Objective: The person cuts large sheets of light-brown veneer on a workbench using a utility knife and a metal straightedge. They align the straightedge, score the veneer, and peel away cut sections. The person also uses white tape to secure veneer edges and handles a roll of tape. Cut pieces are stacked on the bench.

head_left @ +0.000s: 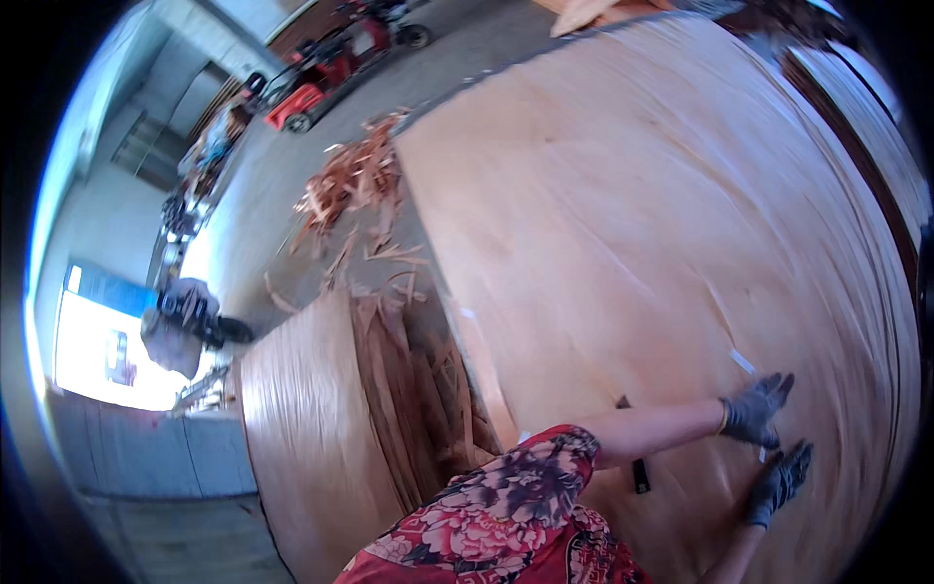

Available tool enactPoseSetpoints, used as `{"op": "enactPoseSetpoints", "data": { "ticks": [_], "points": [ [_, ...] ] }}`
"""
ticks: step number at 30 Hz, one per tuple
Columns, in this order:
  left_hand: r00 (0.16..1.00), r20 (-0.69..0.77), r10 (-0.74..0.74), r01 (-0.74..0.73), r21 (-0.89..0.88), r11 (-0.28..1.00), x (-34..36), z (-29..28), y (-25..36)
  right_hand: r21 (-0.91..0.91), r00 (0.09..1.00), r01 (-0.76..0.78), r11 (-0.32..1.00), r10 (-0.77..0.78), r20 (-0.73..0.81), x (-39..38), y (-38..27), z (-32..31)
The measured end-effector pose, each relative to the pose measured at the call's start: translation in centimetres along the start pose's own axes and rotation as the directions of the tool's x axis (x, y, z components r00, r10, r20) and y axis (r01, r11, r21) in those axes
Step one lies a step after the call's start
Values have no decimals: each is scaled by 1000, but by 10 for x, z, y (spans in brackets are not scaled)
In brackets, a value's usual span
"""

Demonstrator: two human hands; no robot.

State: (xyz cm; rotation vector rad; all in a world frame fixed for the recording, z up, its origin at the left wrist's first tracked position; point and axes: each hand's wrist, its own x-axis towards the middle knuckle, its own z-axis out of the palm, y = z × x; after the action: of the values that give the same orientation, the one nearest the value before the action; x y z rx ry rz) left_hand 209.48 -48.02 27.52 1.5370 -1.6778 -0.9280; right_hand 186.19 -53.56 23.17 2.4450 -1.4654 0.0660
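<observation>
A large, pale wood veneer sheet [603, 204] lies flat before me, with wrinkles along its right side. My left hand [754, 409], in a grey glove, rests on it with fingers stretched out. Close below, my right hand [780, 484] in a matching glove lies with its fingers extended on the sheet. A short white strip of tape [742, 361] is on the veneer just above my left hand. Under my bare left forearm lies a long dark tool [640, 475], its middle hidden by the arm; its kind cannot be made out.
A lower stack of veneer [302, 389] stands at the left, with torn edges. Reddish veneer scraps [355, 180] are heaped on the floor beyond. Farther off are a red cart-like vehicle [331, 73] and a parked motorbike [195, 316]. More stacked sheets [856, 136] line the right.
</observation>
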Motion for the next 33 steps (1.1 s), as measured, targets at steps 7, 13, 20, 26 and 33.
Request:
{"op": "enactPoseSetpoints", "data": {
  "ticks": [7, 13, 20, 26, 33],
  "points": [
    [891, -453, -36, 129, 177, 976, -147, -49, -11, 41, 930, 368, 929, -369, 5, 22, -107, -38],
    [739, -654, -159, 466, 327, 822, -257, -45, -68, 276, 923, 384, 881, -368, -107, 29, -109, -34],
    [703, -706, -83, 454, 356, 817, -278, -40, -67, 431, 656, 737, 520, -705, -270, -103, -203, -80],
    [688, -721, -78, 448, 337, 828, -277, -39, -66, 541, 803, 570, 618, -558, -209, -115, -200, -61],
    [681, -730, -51, 454, 367, 812, -276, -38, -71, 546, 810, 521, 656, -582, -74, -111, -216, -113]
  ]
}}
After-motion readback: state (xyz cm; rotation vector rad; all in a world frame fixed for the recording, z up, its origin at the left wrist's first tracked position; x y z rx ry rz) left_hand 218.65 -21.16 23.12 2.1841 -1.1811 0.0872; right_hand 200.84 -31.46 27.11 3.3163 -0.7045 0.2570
